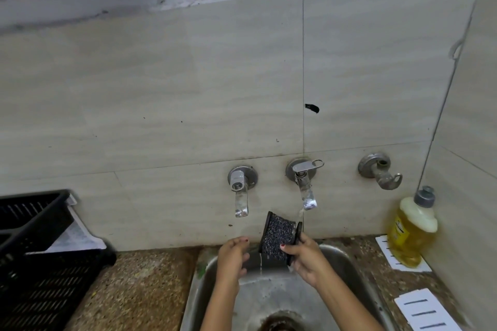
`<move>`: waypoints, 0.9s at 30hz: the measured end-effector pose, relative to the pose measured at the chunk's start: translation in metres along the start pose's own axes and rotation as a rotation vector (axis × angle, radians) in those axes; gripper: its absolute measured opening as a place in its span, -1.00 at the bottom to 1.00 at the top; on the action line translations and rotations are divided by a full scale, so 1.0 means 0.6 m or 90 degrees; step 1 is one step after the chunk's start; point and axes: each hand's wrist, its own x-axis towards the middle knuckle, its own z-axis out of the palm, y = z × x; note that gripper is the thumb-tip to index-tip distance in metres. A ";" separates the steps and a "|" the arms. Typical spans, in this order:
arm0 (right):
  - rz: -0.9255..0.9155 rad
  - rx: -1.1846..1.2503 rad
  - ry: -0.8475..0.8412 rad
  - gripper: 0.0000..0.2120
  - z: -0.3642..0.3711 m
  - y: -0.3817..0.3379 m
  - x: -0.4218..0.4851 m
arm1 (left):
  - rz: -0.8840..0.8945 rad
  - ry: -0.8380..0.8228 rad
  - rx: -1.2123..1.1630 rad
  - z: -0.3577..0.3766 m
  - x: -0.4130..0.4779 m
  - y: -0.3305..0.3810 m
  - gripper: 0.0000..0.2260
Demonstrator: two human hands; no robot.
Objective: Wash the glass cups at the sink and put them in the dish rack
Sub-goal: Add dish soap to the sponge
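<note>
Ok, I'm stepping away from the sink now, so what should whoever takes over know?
Right hand grips a dark scrub pad under the running middle tap, over the sink.
Left hand is curled beside the pad; contact unclear.
No glass cups in view; none show in the black dish rack on the left.
Soap bottle stands right.
As far as shown, washing and racking remain.

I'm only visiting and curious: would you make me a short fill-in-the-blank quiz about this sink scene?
1. Water runs only from the ___ tap.
2. The right hand pinches a dark scrubber above the ___.
3. The soap bottle holds ___ liquid.
4. The black dish rack stands at the picture's ___ edge.
Missing words: middle; sink; yellow; left.
</note>
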 end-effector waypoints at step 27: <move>0.045 -0.019 0.014 -0.82 -0.022 -0.021 -0.017 | -0.012 -0.025 0.020 0.026 -0.009 -0.004 -0.94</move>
